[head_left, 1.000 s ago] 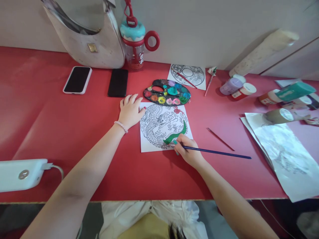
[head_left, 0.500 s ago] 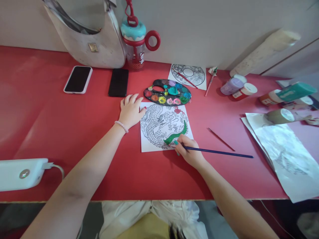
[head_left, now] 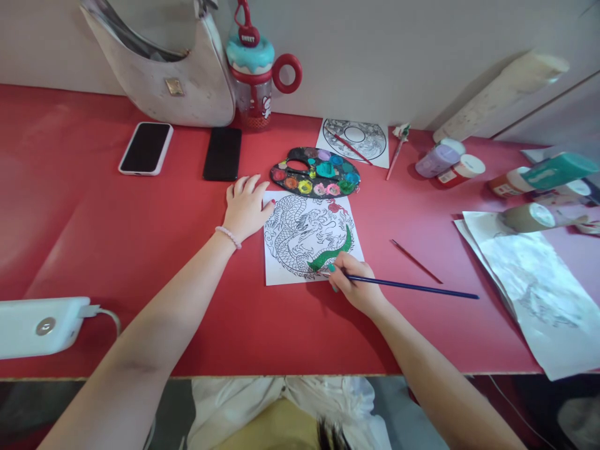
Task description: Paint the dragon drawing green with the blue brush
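A square sheet with a dragon drawing (head_left: 290, 240) lies on the red table; part of the dragon is painted green and a small patch at the upper right is red. My right hand (head_left: 356, 284) pinches a long dark blue paintbrush (head_left: 417, 287), its tip at the lower end of the green area. At the sheet's upper left corner rests my left hand (head_left: 246, 209), fingers spread, thumb on the paper's edge. Just beyond the drawing sits a black paint palette (head_left: 297, 166) with wells of several colours.
Beside my right forearm lies a thin red brush (head_left: 416, 261). Paint bottles (head_left: 440, 157) and stacked sheets (head_left: 544, 294) occupy the right. Along the back stand a handbag (head_left: 164, 87) and a cup (head_left: 253, 81); two phones (head_left: 222, 154) lie before them. A power bank (head_left: 42, 326) is at left.
The blue paintbrush has shifted very slightly in my right hand, its back end a little further right. My left hand stays in place on the sheet.
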A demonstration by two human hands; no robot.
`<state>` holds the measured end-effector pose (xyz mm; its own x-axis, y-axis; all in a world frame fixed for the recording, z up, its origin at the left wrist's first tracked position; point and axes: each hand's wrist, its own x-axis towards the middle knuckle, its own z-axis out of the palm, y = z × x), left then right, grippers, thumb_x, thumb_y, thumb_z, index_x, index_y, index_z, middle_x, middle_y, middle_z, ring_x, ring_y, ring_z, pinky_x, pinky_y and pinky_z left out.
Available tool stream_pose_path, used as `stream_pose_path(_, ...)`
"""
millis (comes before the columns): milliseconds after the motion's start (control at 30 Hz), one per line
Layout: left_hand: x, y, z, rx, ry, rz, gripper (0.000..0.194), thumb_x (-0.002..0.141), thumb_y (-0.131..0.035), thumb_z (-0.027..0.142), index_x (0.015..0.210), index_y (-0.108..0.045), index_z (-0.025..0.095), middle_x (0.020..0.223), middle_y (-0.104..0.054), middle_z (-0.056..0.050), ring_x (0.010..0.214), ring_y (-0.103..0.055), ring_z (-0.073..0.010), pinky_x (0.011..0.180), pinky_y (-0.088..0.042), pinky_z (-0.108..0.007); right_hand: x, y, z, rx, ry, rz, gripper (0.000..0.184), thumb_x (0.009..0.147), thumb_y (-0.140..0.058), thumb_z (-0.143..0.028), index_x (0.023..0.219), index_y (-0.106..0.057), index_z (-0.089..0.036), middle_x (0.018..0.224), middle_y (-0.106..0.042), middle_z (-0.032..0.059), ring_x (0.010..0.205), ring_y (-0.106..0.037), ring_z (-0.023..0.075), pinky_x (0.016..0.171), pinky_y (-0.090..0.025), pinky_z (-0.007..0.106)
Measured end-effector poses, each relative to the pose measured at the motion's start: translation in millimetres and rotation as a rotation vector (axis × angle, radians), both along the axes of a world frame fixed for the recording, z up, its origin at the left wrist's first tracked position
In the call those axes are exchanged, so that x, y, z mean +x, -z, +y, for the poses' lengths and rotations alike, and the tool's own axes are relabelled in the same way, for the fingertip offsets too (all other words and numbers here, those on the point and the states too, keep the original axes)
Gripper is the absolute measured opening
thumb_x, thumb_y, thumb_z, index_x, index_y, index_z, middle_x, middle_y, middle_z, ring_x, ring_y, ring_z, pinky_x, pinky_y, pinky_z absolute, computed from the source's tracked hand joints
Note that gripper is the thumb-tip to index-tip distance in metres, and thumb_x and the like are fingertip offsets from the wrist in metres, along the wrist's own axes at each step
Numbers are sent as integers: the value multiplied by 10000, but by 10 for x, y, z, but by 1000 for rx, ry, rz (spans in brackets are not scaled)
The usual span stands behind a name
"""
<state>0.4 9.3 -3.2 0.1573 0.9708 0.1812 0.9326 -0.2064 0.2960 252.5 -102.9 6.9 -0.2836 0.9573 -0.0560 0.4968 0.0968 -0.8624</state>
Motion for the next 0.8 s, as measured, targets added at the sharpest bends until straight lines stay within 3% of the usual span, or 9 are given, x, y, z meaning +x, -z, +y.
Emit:
stream_pose_path(267, 6, -34, -3, -46, 9, -21, 436, 923, -511, 331, 1331, -554, 182, 1498, -449, -154, 1383, -340, -376, 1120, -274, -604, -3, 16, 7, 14, 35, 6, 264, 841, -466, -257, 651, -283, -251, 471, -476, -55, 434, -435, 101, 459, -339, 221)
stream_pose_path(800, 6, -18, -2, -13, 0, 4, 420, 921, -522, 337, 1325, -564, 228, 1487, -475, -120, 1371, -370, -358, 1107, -305, -587, -6, 3, 5, 11, 32, -30, 253, 829, -479, -263, 641, -311, -247, 481, -482, -48, 446, -432, 106, 465, -345, 230)
